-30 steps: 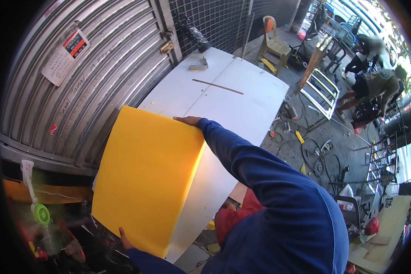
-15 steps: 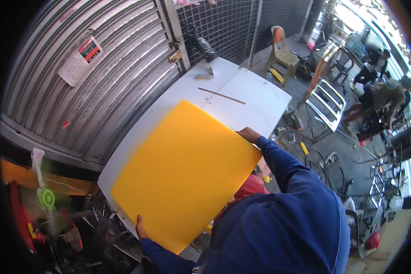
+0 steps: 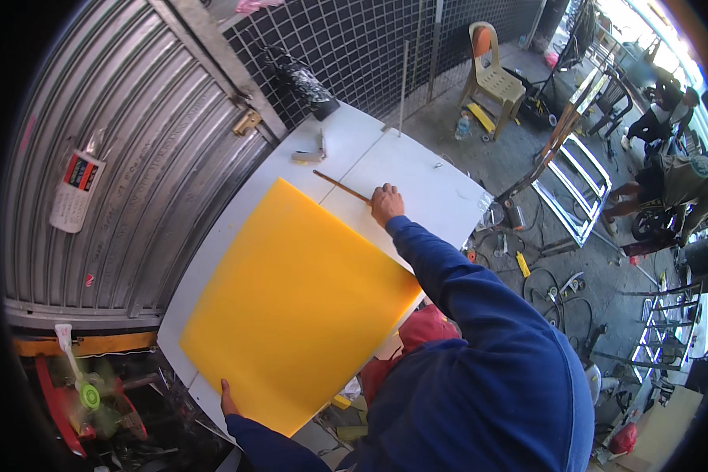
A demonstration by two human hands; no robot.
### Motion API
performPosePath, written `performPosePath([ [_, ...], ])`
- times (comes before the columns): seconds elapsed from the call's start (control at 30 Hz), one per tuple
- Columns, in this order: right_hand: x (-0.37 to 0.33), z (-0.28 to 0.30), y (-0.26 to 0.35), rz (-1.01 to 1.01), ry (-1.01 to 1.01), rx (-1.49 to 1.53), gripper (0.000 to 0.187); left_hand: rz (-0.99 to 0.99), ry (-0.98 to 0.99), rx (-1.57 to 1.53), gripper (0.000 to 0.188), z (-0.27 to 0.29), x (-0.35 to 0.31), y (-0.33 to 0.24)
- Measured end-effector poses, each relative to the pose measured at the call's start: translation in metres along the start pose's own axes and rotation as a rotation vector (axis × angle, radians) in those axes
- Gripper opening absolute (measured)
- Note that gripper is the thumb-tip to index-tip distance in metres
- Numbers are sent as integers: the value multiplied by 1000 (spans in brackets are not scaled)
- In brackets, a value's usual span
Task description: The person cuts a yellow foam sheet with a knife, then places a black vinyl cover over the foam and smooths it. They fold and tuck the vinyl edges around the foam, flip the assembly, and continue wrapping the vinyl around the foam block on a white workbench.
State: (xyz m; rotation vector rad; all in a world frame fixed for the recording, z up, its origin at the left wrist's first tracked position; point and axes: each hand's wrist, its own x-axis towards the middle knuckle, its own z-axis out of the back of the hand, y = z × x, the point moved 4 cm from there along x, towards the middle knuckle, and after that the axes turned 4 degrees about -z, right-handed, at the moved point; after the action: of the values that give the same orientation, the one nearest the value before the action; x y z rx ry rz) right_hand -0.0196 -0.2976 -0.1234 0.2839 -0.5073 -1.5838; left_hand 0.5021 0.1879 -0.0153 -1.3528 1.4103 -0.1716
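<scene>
A large flat yellow sheet (image 3: 299, 291) lies on a white tabletop (image 3: 440, 185). My left hand (image 3: 228, 400) grips its near left edge, thumb on top and the other fingers hidden. My right hand (image 3: 387, 204) is beyond the sheet's far right edge, fingers curled down on the end of a thin brown strip (image 3: 334, 182) lying on the table. Its material is not clear. A small grey angled tool (image 3: 311, 155) rests on the table further back. Both my arms wear blue sleeves.
A metal roller shutter (image 3: 134, 181) borders the left, and a dark wire-mesh panel (image 3: 354, 55) stands behind. A beige chair (image 3: 492, 79), a white metal frame (image 3: 573, 189), and cables (image 3: 558, 303) are on the right-hand floor. Two people (image 3: 684, 189) are beyond. A standing fan (image 3: 90, 397) is lower left.
My right hand has let go of the sheet's right corner and moved away across the table to the brown strip. My left hand stays on the sheet's edge. The view has shifted somewhat.
</scene>
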Motion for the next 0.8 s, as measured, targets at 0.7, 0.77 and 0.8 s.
performPosePath([
  [0.7,53,68,-117,-261,-189,49,24,-22,-287,-101,68,-54,-4,8],
  [0.77,43,77,-90,-152,-335,43,28,12,-130,-157,67,-68,-11,9],
  [0.8,37,78,-73,-112,-385,41,30,13,-14,-171,66,-73,-13,8],
])
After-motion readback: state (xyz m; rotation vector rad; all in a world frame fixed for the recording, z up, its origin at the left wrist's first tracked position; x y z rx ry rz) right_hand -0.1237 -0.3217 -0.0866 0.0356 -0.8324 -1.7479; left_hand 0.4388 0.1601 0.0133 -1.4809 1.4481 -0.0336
